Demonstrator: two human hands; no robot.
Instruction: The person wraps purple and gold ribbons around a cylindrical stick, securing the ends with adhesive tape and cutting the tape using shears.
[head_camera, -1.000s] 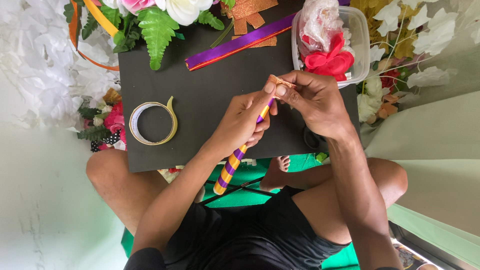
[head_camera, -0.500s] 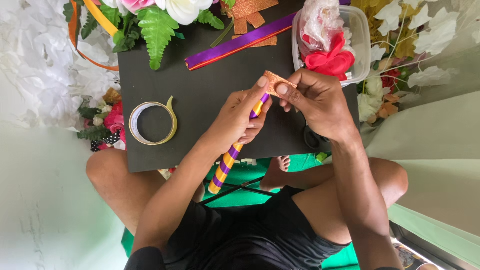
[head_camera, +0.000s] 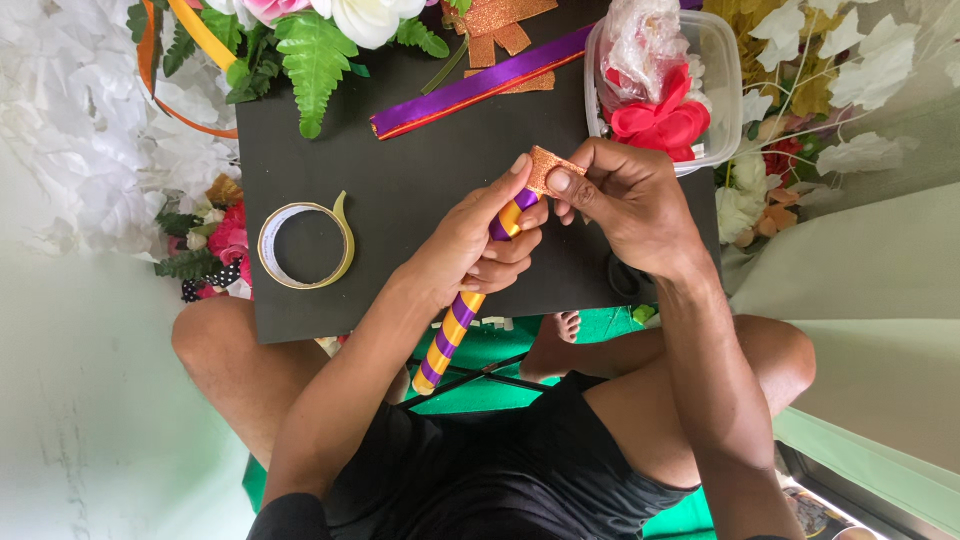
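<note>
Wrapping a glittery orange strip (head_camera: 553, 167) around the top of our purple-and-gold striped stick (head_camera: 470, 300), near the black board's (head_camera: 400, 200) right edge, our left hand (head_camera: 470, 245) grasps the stick while our right hand (head_camera: 625, 205) pinches the strip; next likely needs firm, even pressing down.

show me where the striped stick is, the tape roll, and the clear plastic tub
striped stick (head_camera: 450, 335): head view, on its purple-and-yellow shaft below the left hand.
tape roll (head_camera: 345, 240): head view, on its right rim.
clear plastic tub (head_camera: 722, 60): head view, on its right wall.
</note>
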